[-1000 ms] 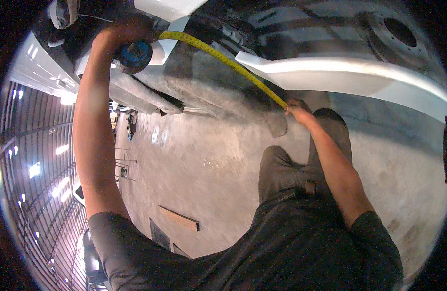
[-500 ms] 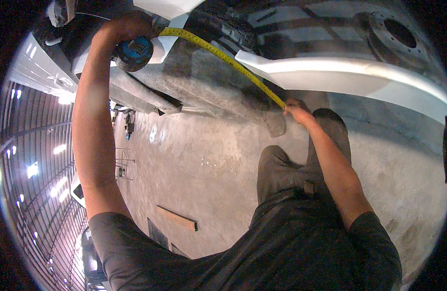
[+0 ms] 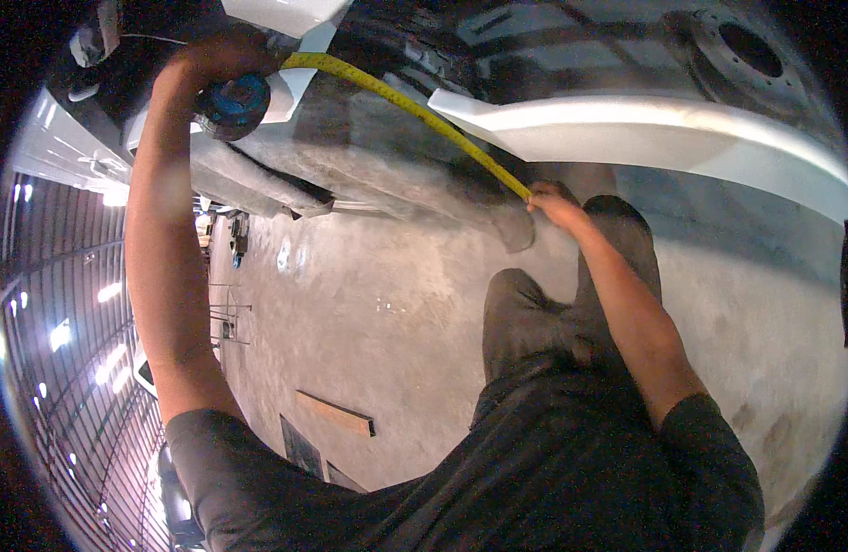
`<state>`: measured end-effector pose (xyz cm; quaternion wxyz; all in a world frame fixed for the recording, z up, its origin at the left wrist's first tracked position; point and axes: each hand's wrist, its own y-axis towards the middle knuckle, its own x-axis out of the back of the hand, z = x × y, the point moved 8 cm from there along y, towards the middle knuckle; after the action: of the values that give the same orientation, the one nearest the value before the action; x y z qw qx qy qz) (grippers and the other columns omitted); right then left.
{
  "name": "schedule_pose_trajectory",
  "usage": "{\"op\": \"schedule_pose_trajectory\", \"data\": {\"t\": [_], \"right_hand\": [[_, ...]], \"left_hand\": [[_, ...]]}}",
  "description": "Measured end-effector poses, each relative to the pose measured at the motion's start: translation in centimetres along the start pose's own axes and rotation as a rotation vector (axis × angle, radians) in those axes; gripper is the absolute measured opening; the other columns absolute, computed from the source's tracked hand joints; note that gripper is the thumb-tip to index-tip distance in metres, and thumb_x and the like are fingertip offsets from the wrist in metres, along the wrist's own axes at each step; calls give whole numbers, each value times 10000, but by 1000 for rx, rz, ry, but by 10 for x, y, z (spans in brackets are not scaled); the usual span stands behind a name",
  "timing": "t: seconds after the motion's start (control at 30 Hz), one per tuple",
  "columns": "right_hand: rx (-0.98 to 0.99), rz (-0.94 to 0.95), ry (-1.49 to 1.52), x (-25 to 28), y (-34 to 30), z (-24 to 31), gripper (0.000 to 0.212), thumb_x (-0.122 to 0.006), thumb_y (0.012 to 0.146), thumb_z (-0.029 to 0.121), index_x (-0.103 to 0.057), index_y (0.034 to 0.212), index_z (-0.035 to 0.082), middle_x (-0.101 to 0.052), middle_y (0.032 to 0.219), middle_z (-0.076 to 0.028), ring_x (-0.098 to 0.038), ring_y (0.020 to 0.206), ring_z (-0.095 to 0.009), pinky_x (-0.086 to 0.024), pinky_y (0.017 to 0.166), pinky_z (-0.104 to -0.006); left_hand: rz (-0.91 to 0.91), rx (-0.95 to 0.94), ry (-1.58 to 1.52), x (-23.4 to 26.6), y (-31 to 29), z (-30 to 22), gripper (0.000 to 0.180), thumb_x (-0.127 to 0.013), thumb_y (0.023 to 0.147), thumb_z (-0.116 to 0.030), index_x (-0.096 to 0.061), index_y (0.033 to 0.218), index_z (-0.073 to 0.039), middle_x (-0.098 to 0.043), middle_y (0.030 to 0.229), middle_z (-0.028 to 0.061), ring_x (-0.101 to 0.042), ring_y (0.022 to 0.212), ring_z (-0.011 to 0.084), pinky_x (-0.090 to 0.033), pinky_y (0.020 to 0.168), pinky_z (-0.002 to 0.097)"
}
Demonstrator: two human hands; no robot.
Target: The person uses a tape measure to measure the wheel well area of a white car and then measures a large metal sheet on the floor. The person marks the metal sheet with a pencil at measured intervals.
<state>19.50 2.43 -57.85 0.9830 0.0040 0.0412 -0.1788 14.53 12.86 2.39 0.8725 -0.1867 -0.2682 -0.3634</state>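
Note:
A yellow measuring blade (image 3: 424, 112) runs in a bowed line between my two hands, in front of a white-edged vehicle body. My left hand (image 3: 223, 57), in shadow at the upper left, is closed by the blade's far end. Just below its fingers shows a round black and blue tape measure case (image 3: 233, 106), which it appears to grip. Near my knees, my right hand (image 3: 560, 208) pinches the blade's other end. Its fingertips are partly hidden by the hand itself.
A white curved panel (image 3: 645, 129) spans the upper right, below a round wheel-like metal part (image 3: 750, 51). Grey cloth-like material (image 3: 350, 156) hangs beneath the blade. On the concrete floor (image 3: 378, 322) lies a wooden plank (image 3: 335, 412). A thin-legged metal stand (image 3: 226, 313) is further left.
Both hands and the tape measure have shifted slightly left in the picture, as has the vehicle. The case has turned a little, and the blade stays stretched between the hands.

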Motion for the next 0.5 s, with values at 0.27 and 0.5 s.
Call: {"op": "schedule_pose_trajectory", "data": {"t": [0.27, 0.5], "right_hand": [[1, 83, 3, 2, 0, 0, 234, -603, 811, 316, -647, 826, 86, -639, 828, -20, -570, 826, -164, -436, 769, -303], [-72, 13, -80, -5, -5, 9, 255, -601, 789, 316, -678, 932, 120, -657, 905, -28, -564, 863, -173, -432, 749, -323]], "left_hand": [[-17, 32, 41, -1, 7, -6, 367, -643, 791, -352, -714, 965, -36, -698, 956, 184, -677, 810, 297, -517, 754, 422], [-29, 36, 41, -4, -3, 5, 370, -641, 794, -354, -712, 971, -37, -697, 964, 182, -676, 817, 297, -517, 757, 423]]}}
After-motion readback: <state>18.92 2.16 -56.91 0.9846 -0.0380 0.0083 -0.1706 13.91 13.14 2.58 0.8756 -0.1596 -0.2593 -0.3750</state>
